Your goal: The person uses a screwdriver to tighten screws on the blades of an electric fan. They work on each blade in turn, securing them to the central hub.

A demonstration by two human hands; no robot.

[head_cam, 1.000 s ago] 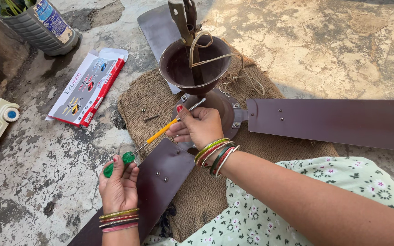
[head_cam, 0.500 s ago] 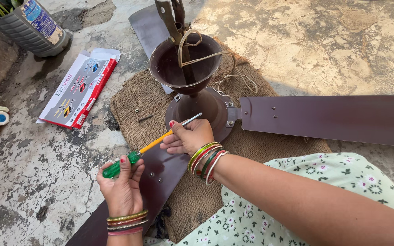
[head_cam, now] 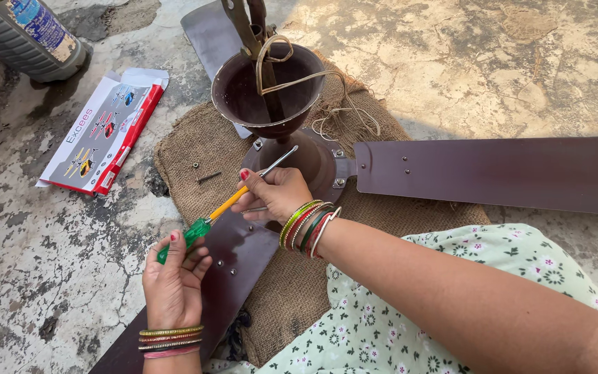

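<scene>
since the earlier frame both hands and the screwdriver (head_cam: pixel 226 204) sit slightly higher and nearer the fan hub, and the view has drawn closer; grips are unchanged. left hand (head_cam: pixel 173 280) is closed around the green handle of the screwdriver, fingers curled over it, bangles at the wrist. right hand (head_cam: pixel 276 195) pinches the orange and metal shaft further up, fingertips clenched on it, the metal tip angled up toward the motor housing (head_cam: pixel 313 163) of a brown ceiling fan. screwdriver lies tilted, handle low at left, tip high at right, above the near fan blade (head_cam: pixel 233 263). this blade runs from the hub toward the lower left, passing under both hands. a second blade (head_cam: pixel 506 173) extends to the right, bolted to the hub by a bracket. a brown cup-shaped canopy (head_cam: pixel 268 93) stands upright over the hub with pale wire (head_cam: pixel 299 76) looped across it. fan rests on a burlap sack (head_cam: pixel 195 163) spread on the concrete floor (head_cam: pixel 50 263). loose small screws lie on the sack left of the hub. a red and white cardboard box (head_cam: pixel 105 131) lies on the floor well apart at left, a grey pot (head_cam: pixel 29 38) beyond it.
</scene>
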